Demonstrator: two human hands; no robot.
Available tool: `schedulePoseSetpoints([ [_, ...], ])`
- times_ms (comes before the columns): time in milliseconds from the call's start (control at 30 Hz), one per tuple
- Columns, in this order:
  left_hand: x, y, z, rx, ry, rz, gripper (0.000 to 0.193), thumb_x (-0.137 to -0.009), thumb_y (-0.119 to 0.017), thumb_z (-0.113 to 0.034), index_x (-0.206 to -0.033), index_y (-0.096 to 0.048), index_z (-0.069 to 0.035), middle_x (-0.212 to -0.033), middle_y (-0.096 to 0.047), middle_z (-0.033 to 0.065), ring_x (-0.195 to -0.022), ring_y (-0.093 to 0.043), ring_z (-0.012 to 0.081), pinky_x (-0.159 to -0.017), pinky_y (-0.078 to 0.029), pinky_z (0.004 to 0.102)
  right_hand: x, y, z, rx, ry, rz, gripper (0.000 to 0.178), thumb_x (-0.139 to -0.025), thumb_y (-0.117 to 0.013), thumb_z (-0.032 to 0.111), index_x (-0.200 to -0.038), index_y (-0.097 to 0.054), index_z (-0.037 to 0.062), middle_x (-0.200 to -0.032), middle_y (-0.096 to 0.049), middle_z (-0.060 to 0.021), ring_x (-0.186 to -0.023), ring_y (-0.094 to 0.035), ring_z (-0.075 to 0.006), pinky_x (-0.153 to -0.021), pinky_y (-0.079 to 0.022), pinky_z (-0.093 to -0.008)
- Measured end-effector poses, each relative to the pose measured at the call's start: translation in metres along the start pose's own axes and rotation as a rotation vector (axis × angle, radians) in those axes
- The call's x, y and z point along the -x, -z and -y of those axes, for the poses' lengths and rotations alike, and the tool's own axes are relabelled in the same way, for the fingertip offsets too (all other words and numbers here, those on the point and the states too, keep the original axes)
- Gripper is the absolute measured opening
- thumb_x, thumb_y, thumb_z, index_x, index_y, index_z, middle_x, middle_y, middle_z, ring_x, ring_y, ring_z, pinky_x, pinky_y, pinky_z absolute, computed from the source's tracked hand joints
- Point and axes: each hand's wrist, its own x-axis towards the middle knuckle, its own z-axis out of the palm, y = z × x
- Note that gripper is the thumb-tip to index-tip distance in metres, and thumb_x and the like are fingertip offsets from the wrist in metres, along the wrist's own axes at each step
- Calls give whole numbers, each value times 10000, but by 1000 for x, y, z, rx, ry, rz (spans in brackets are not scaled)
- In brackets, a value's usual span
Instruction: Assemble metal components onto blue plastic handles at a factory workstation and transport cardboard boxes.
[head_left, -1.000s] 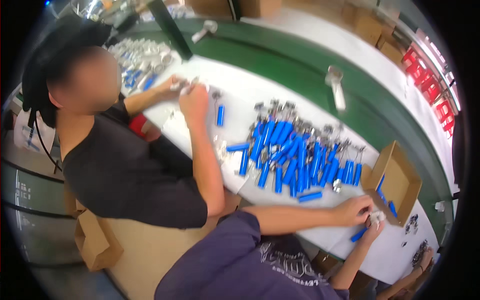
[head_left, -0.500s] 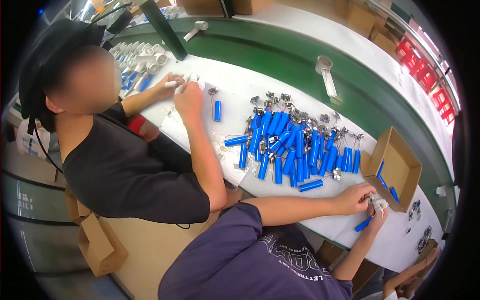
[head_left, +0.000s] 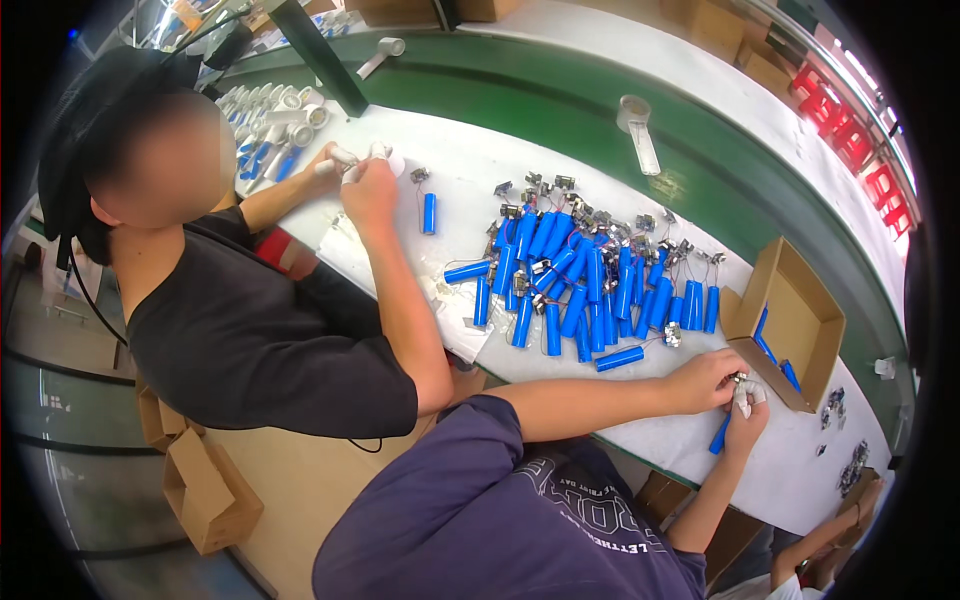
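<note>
Pinching a small silvery component (head_left: 740,377) between thumb and fingers of the left hand (head_left: 703,384), closed in a narrow grip above the white worktable (head_left: 470,205). Holding the right hand (head_left: 744,428) close against the left, with fingers bent shut at the same component and white finger covers (head_left: 757,393) on some of them. Seeing a blue cylindrical cell (head_left: 719,436) just beside the right palm, tilted and partly hidden by it; cannot tell from this view about any firm grasp on that cell.

Looking beyond the hands, can see a dense pile of blue wired cells (head_left: 596,275) on the worktable, with small metallic parts at their far ends. Can find an open cardboard box (head_left: 808,300) near the right hand, tilted, with a few blue cells inside, and loose small metal parts (head_left: 855,465) farther to the right.

Noticing at left a co-worker (head_left: 270,350) in black shirt and cap, with both hands together near one separate blue cell (head_left: 430,214). Seeing also a white handled housing (head_left: 645,145) on the green strip (head_left: 520,95) behind the pile.
</note>
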Motion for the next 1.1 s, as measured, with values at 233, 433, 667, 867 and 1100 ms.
schedulePoseSetpoints([
  [233, -2, -5, -5, -30, -15, -17, 190, -725, -532, -27, -913, -539, -1, -873, -532, 128, -734, -565, 254, -649, -467, 327, 1, 8, 8, 126, -9, -15, 39, -811, -534, 40, -800, -566, 20, -662, -527, 14, -574, -445, -46, -509, -345, -193],
  [433, -1, -6, 18, -1, -35, 4, 255, -718, -563, -56, -969, -552, -11, -850, -555, 140, -776, -549, 256, -680, -451, 327, 0, -10, 23, 348, 187, -99, 139, -682, -625, 126, -723, -599, -4, -660, -593, -115, -625, -552, -165, -579, -430, -306],
  [667, -8, 0, 5, -32, 63, 25, 235, -743, -578, -10, -976, -564, 17, -880, -573, 138, -744, -611, 220, -666, -501, 281, -2, -7, 26, 282, 134, -86, 130, -639, -629, 38, -757, -578, 17, -676, -563, -102, -591, -533, -167, -557, -425, -275],
  [867, -3, -7, 2, -32, 92, 23, 243, -745, -579, -4, -987, -566, 21, -881, -570, 127, -744, -612, 193, -661, -496, 270, 5, -3, 25, 234, 100, -91, 131, -641, -624, 35, -765, -589, 16, -642, -559, -96, -550, -515, -155, -517, -413, -264],
  [1100, -8, -7, 2, -73, 47, 48, 238, -733, -586, 6, -970, -567, 22, -829, -555, 119, -666, -587, 181, -604, -483, 262, 2, -1, 26, 244, 68, -75, 131, -650, -624, 43, -777, -597, 24, -666, -577, -95, -556, -522, -158, -524, -417, -265],
])
